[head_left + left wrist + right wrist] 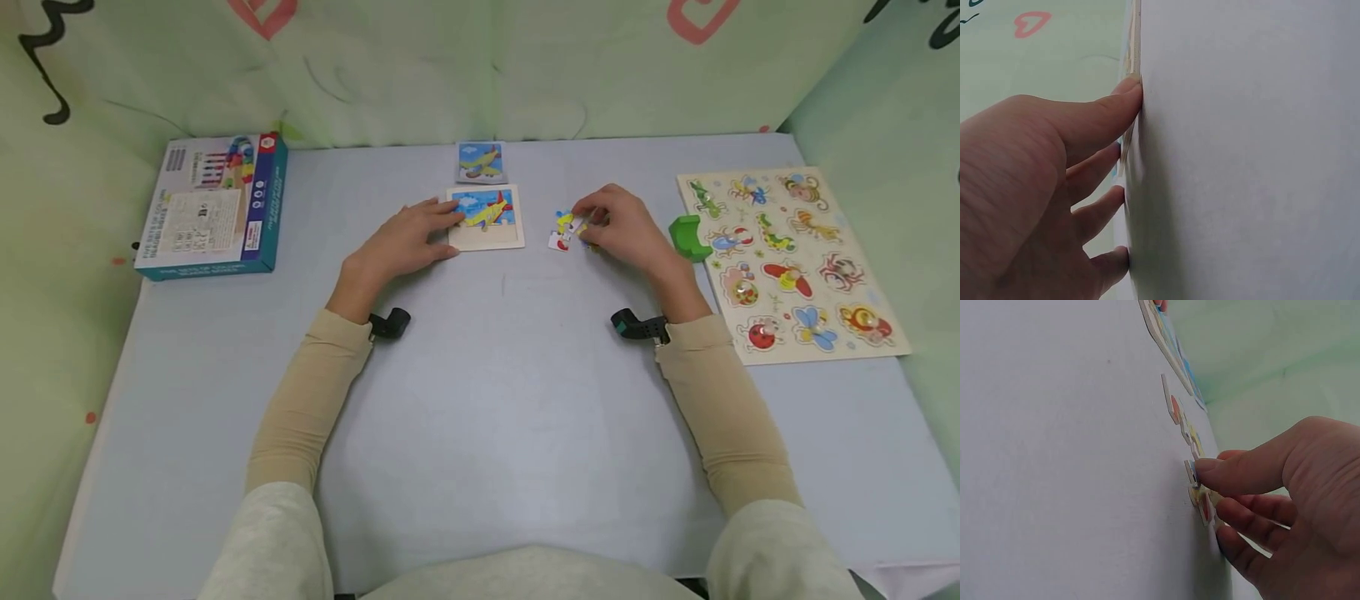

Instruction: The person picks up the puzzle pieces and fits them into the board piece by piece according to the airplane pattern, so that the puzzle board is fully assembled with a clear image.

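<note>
A small wooden jigsaw tray (487, 242) with a yellow airplane picture lies towards the back of the table, some of its pieces in place. My left hand (412, 237) rests at its left edge, fingers stretched and a fingertip over the picture; in the left wrist view the thumb (1107, 122) touches the tray's side. To the right lie several loose jigsaw pieces (558, 242). My right hand (618, 225) is over them, its thumb and forefinger pinching a jigsaw piece (1190, 472) close to the tabletop. Its other fingers bend loosely beside more pieces (1205, 509).
Behind the tray lies a card (481, 162) with the same airplane picture. A green block (688, 239) sits against a large insect-and-animal puzzle board (817, 275) on the right. A boxed set (206, 208) stands at the back left. Fabric walls enclose the table (510, 400).
</note>
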The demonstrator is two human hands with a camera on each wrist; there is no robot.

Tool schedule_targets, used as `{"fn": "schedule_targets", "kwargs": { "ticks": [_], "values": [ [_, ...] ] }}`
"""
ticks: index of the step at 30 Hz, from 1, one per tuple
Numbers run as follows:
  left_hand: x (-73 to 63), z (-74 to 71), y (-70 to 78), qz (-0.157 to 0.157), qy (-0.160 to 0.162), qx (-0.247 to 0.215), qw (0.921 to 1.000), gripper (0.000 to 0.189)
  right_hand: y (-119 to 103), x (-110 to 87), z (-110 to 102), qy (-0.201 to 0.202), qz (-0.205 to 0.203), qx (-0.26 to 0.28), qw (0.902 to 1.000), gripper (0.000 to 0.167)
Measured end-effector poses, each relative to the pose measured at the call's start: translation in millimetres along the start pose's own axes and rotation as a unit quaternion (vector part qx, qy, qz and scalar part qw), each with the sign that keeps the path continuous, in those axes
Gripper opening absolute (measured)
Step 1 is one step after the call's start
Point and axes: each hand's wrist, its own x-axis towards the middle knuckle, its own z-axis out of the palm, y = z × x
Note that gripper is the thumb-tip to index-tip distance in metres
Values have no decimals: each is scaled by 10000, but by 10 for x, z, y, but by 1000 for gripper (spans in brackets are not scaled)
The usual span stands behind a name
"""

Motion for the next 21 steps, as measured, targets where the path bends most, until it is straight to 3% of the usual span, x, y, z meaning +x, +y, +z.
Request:
{"fn": "schedule_targets", "kwargs": {
  "ticks": [8,16,21],
  "values": [
    [4,10,-36,36,55,-58,10000,64,-37,26,58,29,-151,-62,9999,36],
    [-9,13,-10,-1,11,-57,10000,64,-145,33,119,-22,-658,-512,9965,41],
    [-3,13,-1,-17,12,-53,10000,64,-226,-4,137,-350,-388,-524,9973,37]
  ]
}}
